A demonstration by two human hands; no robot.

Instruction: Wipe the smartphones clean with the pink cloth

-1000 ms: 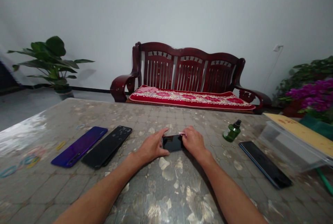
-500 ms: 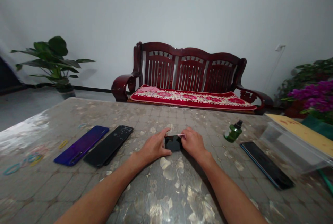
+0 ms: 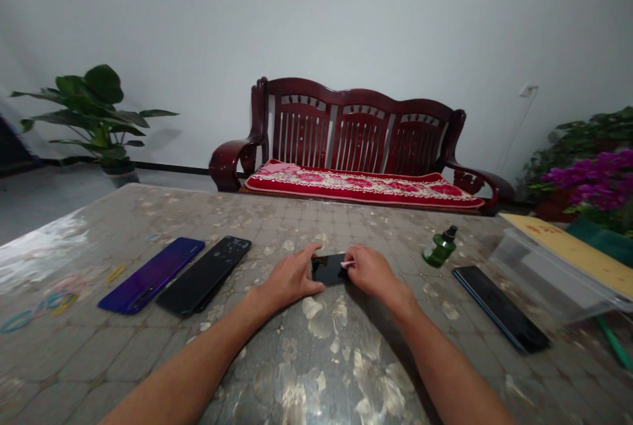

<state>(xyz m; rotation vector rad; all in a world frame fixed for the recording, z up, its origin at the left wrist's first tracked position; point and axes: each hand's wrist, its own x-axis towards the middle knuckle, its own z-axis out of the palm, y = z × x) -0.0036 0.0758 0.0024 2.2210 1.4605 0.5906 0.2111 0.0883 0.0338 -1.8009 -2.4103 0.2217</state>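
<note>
A dark-screened phone [image 3: 328, 269] lies flat on the patterned table, screen up. My left hand [image 3: 295, 273] grips its left end, thumb at the near edge and fingers at the far edge. Over the right end of the screen, my right hand [image 3: 370, 271] is closed in a pinch on a small pale pink piece [image 3: 347, 264]; whether this is cloth or a swab I cannot tell. The fingers hide most of that piece and the phone's right end.
Left of my hands lie a black phone [image 3: 205, 275] and a purple-blue phone [image 3: 152, 275], beside coloured elastic bands [image 3: 60, 300]. To the right are a green spray bottle [image 3: 439, 248], another phone [image 3: 500, 308] and a clear plastic box [image 3: 534, 273] with yellow paper [image 3: 573, 250] on it.
My right hand has shifted slightly to the right and down along the phone's screen with the pale pink piece. The left hand keeps its hold. The whole view has moved a little.
</note>
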